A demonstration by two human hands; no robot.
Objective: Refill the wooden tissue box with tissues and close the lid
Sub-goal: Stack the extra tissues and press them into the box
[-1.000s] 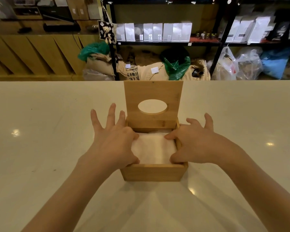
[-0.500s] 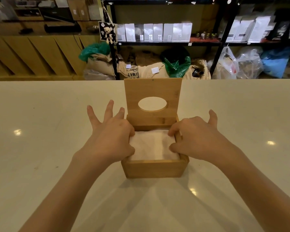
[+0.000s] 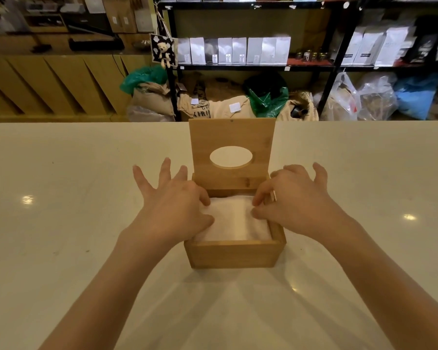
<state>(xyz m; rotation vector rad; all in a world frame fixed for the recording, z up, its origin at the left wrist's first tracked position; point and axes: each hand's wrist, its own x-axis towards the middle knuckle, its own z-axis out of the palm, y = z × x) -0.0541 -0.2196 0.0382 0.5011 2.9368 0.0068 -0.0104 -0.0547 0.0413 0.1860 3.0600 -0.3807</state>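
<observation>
With the white tissues (image 3: 234, 219) already inside the wooden tissue box (image 3: 234, 255) on the table (image 3: 61, 210), the left hand (image 3: 173, 210) presses them with fingers spread, the right hand (image 3: 295, 208) pinches their edge, and the upright lid (image 3: 232, 150) remains to be closed.

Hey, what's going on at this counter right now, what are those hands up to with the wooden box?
A person is refilling a wooden tissue box on a pale counter. A white stack of tissues already sits inside. The left hand presses on the stack's left side with fingers spread, and the right hand pinches at its right edge. The hinged lid, with its oval opening, stands upright at the back, not yet closed.
</observation>
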